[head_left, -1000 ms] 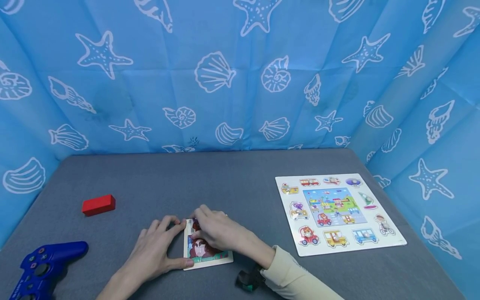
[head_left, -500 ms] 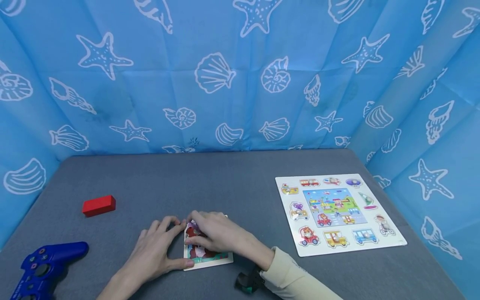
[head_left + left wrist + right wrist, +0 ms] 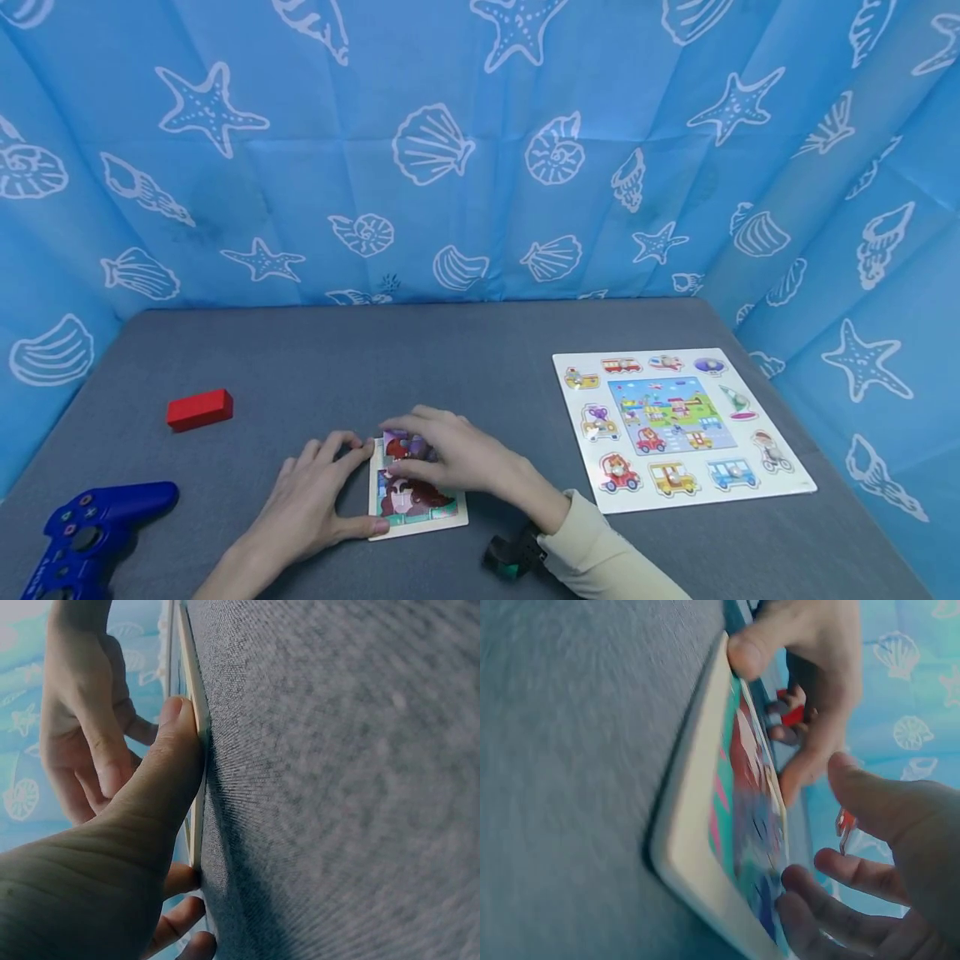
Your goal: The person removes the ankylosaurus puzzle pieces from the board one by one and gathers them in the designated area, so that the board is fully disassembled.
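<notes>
A small wooden jigsaw puzzle board (image 3: 427, 527) with a cream frame and a picture of a red-haired figure lies on the grey table. My left hand (image 3: 303, 500) holds it along its left side, thumb (image 3: 174, 731) at the near corner and index finger at the far corner. Over the board's upper part, my right hand (image 3: 457, 454) pinches a red and purple puzzle piece (image 3: 397, 447) between thumb and finger. In the right wrist view this piece (image 3: 845, 825) is seen nearly edge-on, above the board. The right hand hides the board's upper right part.
A larger white peg puzzle (image 3: 581, 433) with vehicle pieces lies to the right. At the left are a red block (image 3: 198, 410) and a blue game controller (image 3: 97, 533). A blue curtain (image 3: 480, 200) with white sea shapes stands behind and beside the table.
The right hand first moves the piece over the board's upper left, then raises slightly to the right with the piece tilted up. The left hand and the board stay put.
</notes>
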The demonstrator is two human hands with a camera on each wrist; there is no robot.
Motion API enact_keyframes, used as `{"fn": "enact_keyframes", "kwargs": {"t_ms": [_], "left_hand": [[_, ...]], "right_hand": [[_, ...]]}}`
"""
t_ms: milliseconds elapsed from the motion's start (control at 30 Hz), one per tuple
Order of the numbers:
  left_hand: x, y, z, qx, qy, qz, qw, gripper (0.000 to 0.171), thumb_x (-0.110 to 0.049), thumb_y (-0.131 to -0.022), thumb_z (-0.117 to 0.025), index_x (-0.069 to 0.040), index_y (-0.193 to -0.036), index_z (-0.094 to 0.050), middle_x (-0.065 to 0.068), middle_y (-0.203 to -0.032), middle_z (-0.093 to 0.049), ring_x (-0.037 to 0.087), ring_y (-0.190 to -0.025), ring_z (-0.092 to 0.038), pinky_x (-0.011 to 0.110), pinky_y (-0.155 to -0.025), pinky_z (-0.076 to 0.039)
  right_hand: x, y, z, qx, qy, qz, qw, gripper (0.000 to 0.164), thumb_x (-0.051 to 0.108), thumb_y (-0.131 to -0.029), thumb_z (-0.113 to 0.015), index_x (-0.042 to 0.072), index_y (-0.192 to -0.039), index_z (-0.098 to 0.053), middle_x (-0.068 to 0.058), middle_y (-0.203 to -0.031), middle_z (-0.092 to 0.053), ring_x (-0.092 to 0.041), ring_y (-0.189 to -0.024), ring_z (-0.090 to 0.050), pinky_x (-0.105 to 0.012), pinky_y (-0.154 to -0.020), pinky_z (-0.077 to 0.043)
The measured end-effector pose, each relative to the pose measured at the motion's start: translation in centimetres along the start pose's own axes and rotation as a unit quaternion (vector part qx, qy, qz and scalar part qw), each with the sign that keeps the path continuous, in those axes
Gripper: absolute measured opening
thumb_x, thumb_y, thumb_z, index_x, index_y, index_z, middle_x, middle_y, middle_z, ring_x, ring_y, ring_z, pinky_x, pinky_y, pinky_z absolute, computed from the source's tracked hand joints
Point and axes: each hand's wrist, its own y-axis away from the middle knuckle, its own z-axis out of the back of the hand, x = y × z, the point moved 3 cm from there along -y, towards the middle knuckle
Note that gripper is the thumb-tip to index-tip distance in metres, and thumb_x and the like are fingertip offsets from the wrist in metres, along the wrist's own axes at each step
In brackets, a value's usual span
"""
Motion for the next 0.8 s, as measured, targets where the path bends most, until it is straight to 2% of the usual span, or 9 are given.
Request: {"fn": "enact_keyframes", "kwargs": {"t_ms": [100,300,533,800], "left_hand": [[0.0,0.0,0.0,0.001,0.0,0.004,1.0,0.102,-0.081,-0.061,-0.078,-0.021,-0.142,-0.062,0.003,-0.137,-0.055,0.025,-0.11,-0.052,0.045,-0.078,-0.043],[-0.1,-0.1,-0.1,0.007,-0.002,0.012,0.9999,0.104,-0.083,-0.06,-0.077,-0.021,-0.142,-0.062,0.003,-0.136,-0.055,0.026,-0.111,-0.052,0.048,-0.081,-0.045],[-0.1,-0.2,-0.2,0.009,-0.007,0.022,0.9997,0.105,-0.083,-0.059,-0.077,-0.02,-0.142,-0.062,0.004,-0.135,-0.055,0.028,-0.112,-0.052,0.049,-0.084,-0.045],[-0.2,-0.2,-0.2,0.009,-0.007,0.023,0.9997,0.107,-0.084,-0.058,-0.077,-0.019,-0.142,-0.062,0.004,-0.135,-0.055,0.027,-0.111,-0.051,0.049,-0.084,-0.045]], "right_hand": [[-0.4,0.5,0.8,-0.015,0.02,-0.007,1.0,0.049,0.032,-0.1,-0.067,0.014,-0.145,-0.057,-0.005,-0.129,-0.066,-0.009,-0.102,-0.069,-0.022,-0.085,-0.055],[-1.6,1.5,2.4,-0.054,0.076,-0.018,0.995,0.045,0.034,-0.098,-0.07,0.018,-0.139,-0.063,-0.001,-0.119,-0.068,-0.013,-0.091,-0.065,-0.022,-0.075,-0.05],[-3.3,2.6,3.8,-0.087,0.098,-0.039,0.991,0.043,0.03,-0.096,-0.072,0.017,-0.137,-0.065,-0.004,-0.115,-0.067,-0.014,-0.091,-0.062,-0.028,-0.076,-0.05],[-4.7,3.4,4.5,-0.105,0.116,-0.076,0.985,0.045,0.031,-0.094,-0.075,0.016,-0.135,-0.066,-0.005,-0.119,-0.066,-0.015,-0.096,-0.063,-0.035,-0.081,-0.053]]}}
